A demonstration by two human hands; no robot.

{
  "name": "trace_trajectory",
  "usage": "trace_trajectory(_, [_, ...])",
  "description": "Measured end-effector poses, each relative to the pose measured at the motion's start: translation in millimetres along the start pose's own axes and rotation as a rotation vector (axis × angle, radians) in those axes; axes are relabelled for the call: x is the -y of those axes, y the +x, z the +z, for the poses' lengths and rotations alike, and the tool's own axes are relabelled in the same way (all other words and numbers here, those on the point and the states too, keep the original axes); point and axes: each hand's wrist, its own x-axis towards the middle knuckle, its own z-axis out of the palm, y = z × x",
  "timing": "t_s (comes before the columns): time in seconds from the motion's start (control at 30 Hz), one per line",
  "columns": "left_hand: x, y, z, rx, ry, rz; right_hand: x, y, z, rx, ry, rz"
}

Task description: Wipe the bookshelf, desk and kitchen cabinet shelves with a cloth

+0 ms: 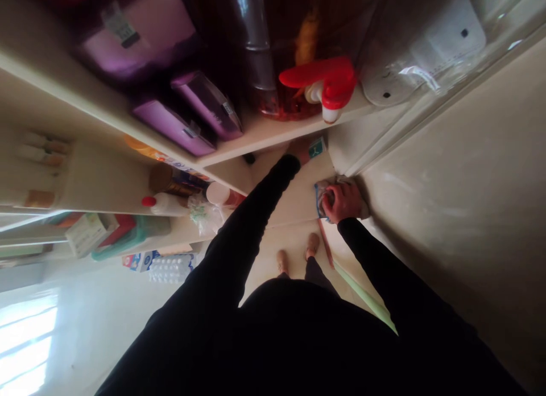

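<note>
My right hand (344, 202) is closed, with its fingers curled into a greyish bundle (363, 209) that has a blue edge; it looks like cloth or a bag. The bundle rests on a pale surface against the wall. My left arm stretches in under the upper shelf, and only part of my left hand (302, 150) shows there in dim light. Its fingers are hidden. Right beside that hand is a small green item (317, 148) with a white mark. Whether my left hand touches or holds it is unclear.
Overhead, the upper shelf (268, 134) bears purple boxes (207, 103), a dark container with a red tap (336, 80) and a clear plastic-wrapped item (426, 60). Lower left shelves hold a white bottle with a red cap (168, 204), a plastic bag (205, 214) and boxes. The wall (460, 185) rises at right.
</note>
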Motion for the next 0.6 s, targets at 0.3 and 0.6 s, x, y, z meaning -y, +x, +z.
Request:
trace_trajectory(0.3, [17, -72, 10.1, -0.131, -0.145, -0.159, 14, -23, -6, -0.03, 0.06, 0.043])
trace_trajectory(0.6, [120, -242, 61.0, -0.595, -0.918, -0.323, 23, 4, 0, -0.084, 0.277, -0.018])
